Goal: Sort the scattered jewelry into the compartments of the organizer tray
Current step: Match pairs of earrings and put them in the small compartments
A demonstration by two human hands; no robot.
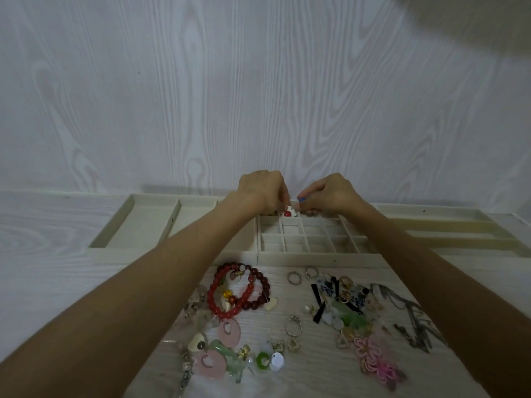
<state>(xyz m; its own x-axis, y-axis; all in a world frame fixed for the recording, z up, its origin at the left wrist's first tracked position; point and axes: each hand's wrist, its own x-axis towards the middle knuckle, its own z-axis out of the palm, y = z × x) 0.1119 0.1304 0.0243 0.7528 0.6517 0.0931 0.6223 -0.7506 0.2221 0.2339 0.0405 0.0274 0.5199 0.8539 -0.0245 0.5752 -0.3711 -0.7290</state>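
hands: my left hand (263, 191) and right hand (326, 195) are close together over the back row of the organizer tray (324, 258), both pinching a small red-and-white flower piece (288, 211) with a blue bit
risk: tiny thing, could slip into the wrong compartment or hop the back rim
pile: scattered jewelry (290, 317) sits near me on the worktop (43, 268), red bracelets (241, 288) right by my left forearm, easy to drag
room: wall close behind the tray, so I'd pull back up and toward me

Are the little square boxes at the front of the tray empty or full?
Empty. The small front compartments of the organizer tray show only bare cream bottoms; the jewelry pile lies outside on the table.
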